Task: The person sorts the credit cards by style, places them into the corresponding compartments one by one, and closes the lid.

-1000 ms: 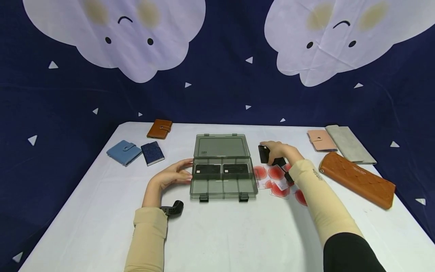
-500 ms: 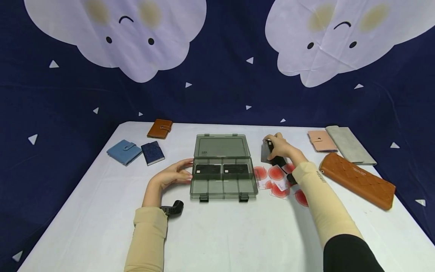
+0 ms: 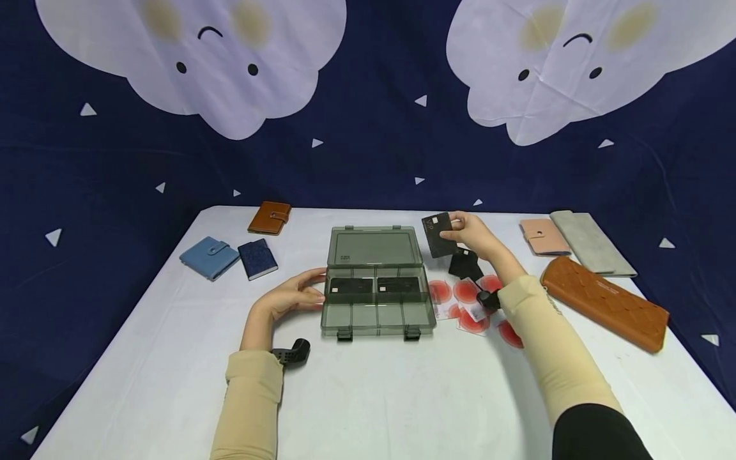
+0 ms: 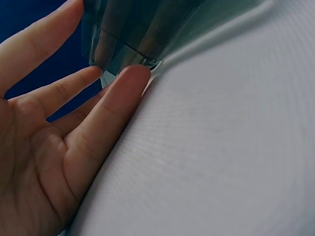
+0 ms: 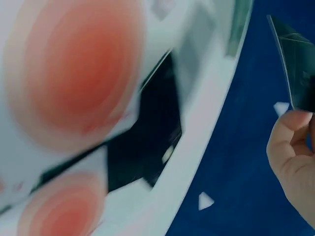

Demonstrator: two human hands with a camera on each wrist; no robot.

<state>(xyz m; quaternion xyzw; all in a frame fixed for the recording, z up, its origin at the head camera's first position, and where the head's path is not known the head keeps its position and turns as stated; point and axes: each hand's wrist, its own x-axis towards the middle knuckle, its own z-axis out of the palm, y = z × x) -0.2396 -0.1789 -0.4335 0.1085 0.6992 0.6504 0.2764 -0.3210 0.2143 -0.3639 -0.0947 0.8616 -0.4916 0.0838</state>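
In the head view, my right hand (image 3: 473,234) pinches a black card (image 3: 438,234) marked VIP, held up off the table by its right edge. The right wrist view shows the same card (image 5: 298,69) above my thumb. Below that hand lie more black cards (image 3: 464,263), overlapping white cards with red circles (image 3: 474,321). A see-through grey-green compartment box (image 3: 377,314) stands lid up at the middle; black cards (image 3: 398,285) lie in two back compartments. My left hand (image 3: 292,295) touches the box's left side with fairly straight fingers, as the left wrist view confirms.
A blue wallet (image 3: 210,257), a navy notebook-like case (image 3: 258,259) and a brown wallet (image 3: 269,218) lie at left. On the right are a pink wallet (image 3: 544,237), a grey long wallet (image 3: 592,244) and a brown zip purse (image 3: 604,303). A patterned navy cloth hangs behind.
My right hand has lifted one black card off the pile, turning its face forward and bringing it left and back. The left hand stays at the box.
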